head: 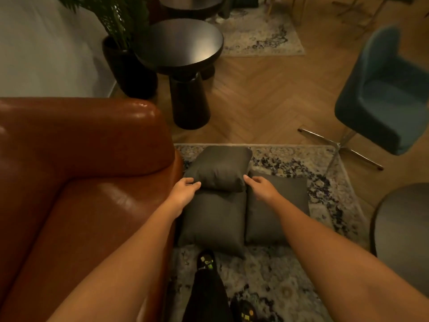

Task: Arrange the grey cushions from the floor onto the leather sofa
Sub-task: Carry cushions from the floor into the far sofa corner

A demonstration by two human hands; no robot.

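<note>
Three grey cushions lie on the patterned rug beside the brown leather sofa (76,173). The top cushion (220,166) rests partly over a near-left cushion (213,219) and a near-right cushion (278,205). My left hand (184,190) touches the top cushion's near-left corner with relaxed fingers. At its near-right corner, my right hand (260,187) touches the edge, fingers loosely bent. Neither hand plainly grips it. The sofa seat (88,228) fills the lower left.
A black round side table (183,49) and a potted plant (125,54) stand beyond the sofa arm. A teal swivel chair (383,96) with chrome legs is at right. Another dark round table (404,231) edges in lower right. My feet (206,261) stand on the rug (290,163).
</note>
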